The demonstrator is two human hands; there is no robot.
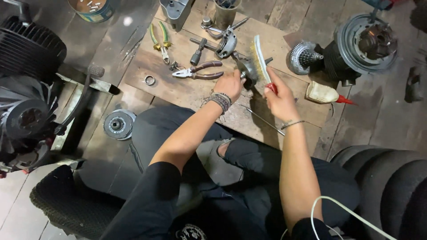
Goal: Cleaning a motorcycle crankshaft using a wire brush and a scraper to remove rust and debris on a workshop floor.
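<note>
My left hand point(230, 84) grips a small round metal engine part point(247, 69) over a wooden board point(187, 91) on the floor. My right hand point(280, 100) holds a wire brush point(259, 58) by its red handle, with the bristles against the metal part. Both hands are close together above my knees, which are in dark trousers.
On the board lie brown-handled pliers point(198, 71), green-handled pliers point(161, 42), a socket tool point(199, 51), a metal ring point(150, 80) and a lever assembly point(227, 40). An oil bottle with a red nozzle point(327, 94), engine parts point(356, 46), a clutch disc point(118, 124) and a tyre point(391, 186) surround me.
</note>
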